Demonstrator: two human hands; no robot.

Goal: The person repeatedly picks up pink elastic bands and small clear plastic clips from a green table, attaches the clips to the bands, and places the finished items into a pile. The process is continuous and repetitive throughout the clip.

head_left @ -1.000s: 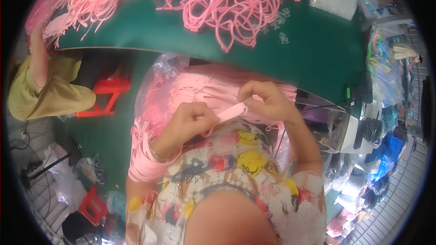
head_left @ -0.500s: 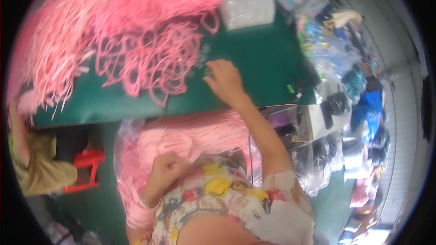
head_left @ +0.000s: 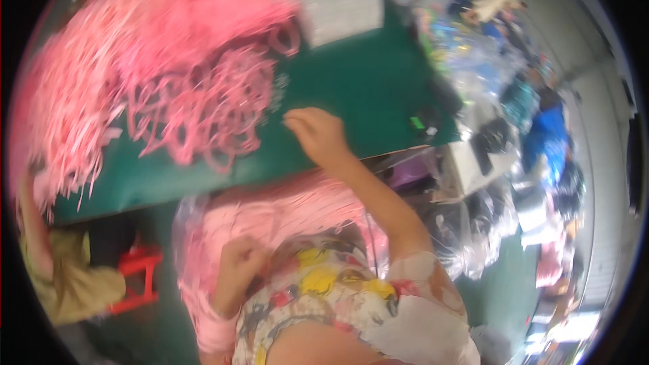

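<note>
Head view shows the right hand [head_left: 318, 134] stretched out over the green table [head_left: 358, 88], fingers curled downward and loosely parted, fingertips at the surface just beside the tangle of pink loops [head_left: 203, 111]; blur hides whether it pinches anything. That tangle spreads from the middle of the table toward its left edge, where it merges into a heap of straight pink strips [head_left: 74, 108] whose long axes fan out toward the near-left corner. The left hand [head_left: 236, 263] is closed in a fist low by the body, resting in a clear plastic bag [head_left: 196, 230] in the lap, filled with pink strips lying roughly crosswise. A clear packet [head_left: 341, 3] sits at the table's far edge. Below the left edge stands a red stool [head_left: 138, 277].
</note>
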